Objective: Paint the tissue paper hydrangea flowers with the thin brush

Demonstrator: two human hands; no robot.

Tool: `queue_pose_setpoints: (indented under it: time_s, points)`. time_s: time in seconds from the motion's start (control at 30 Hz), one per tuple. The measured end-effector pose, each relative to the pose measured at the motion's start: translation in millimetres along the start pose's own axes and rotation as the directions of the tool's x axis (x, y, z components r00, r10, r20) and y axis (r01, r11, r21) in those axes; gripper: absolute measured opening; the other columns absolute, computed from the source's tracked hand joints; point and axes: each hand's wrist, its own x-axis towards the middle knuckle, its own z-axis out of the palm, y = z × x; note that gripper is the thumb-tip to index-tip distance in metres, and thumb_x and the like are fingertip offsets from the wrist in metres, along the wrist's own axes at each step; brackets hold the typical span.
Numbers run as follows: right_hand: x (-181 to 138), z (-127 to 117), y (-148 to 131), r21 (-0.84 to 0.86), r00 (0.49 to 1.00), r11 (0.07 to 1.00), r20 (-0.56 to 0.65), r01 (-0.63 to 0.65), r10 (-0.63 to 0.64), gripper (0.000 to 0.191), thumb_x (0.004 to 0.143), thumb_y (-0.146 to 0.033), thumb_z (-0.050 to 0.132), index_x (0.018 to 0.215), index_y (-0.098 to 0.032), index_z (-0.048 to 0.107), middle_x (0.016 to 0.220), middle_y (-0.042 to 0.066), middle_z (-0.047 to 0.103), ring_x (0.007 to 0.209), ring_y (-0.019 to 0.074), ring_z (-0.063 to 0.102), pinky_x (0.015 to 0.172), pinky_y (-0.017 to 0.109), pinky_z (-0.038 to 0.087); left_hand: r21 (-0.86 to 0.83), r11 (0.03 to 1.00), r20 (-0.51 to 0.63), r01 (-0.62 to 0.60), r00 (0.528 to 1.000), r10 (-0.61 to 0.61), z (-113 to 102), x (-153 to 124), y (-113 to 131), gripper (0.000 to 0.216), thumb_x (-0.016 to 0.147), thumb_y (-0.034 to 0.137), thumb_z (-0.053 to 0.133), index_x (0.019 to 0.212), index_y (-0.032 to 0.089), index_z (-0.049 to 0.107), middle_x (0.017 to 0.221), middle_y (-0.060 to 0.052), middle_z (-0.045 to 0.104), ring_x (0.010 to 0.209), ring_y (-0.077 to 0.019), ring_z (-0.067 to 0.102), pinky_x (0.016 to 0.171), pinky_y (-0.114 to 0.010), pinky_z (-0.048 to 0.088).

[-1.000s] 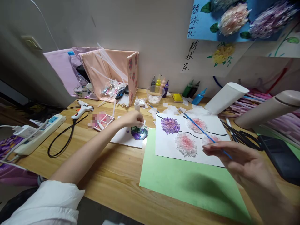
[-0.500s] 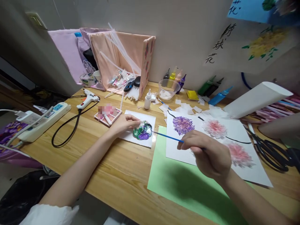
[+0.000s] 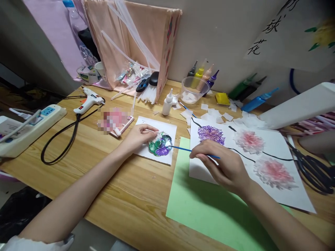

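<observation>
Between the fingers of my right hand [image 3: 222,165] is a thin blue paintbrush [image 3: 180,149], its tip in the white paint at the right side of a small round paint palette [image 3: 161,152]. Green, purple and white paint fill the palette's wells. My left hand [image 3: 142,136] pinches the palette's upper left edge. Under the palette lies a white card [image 3: 141,121]. Beneath my right hand, a white sheet [image 3: 199,170] carries a purple flower [image 3: 211,134], two pink flowers [image 3: 250,141] and black painted stems. It overlaps a green sheet [image 3: 188,205].
A white squeeze bottle [image 3: 167,103], a clear plastic bowl [image 3: 195,91] and scattered paper squares [image 3: 213,113] stand behind. Black scissors [image 3: 314,170] lie at right. On the left are a glue gun [image 3: 89,101] with its looped cord and a power strip [image 3: 39,127].
The brush tip has moved left from the palette's right edge into the white paint, as my right hand's grip on the brush shifted. The camera view has tilted down and come closer.
</observation>
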Motion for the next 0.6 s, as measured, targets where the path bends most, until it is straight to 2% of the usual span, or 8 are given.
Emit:
queue_pose_setpoints:
  time_s: [0.4,0.6]
  points:
    - [1.4,-5.3,0.8,0.016,1.000,1.000,0.022,-0.001,0.000,0.013,0.092,-0.014,0.043,0.088,-0.018,0.054,0.073,0.004,0.061,0.067,0.0130,0.057,0.061,0.024,0.046,0.066,0.996,-0.077,-0.052,0.995,0.057,6.0,1.6,-3.6,0.036,0.061,0.037,0.076,0.085,0.011,0.072,0.067,-0.005,0.070,0.058,-0.0133,0.059,0.053,-0.021,0.041]
    - [0.8,-5.2,0.5,0.038,1.000,0.999,-0.001,-0.005,0.005,0.014,0.093,-0.015,0.041,0.088,-0.019,0.054,0.074,0.004,0.062,0.069,0.0130,0.058,0.063,0.024,0.048,0.023,0.999,-0.128,-0.043,0.991,0.045,9.9,-1.8,1.3,0.033,0.056,0.035,0.078,0.079,0.011,0.072,0.067,-0.005,0.070,0.059,-0.0136,0.059,0.056,-0.022,0.043]
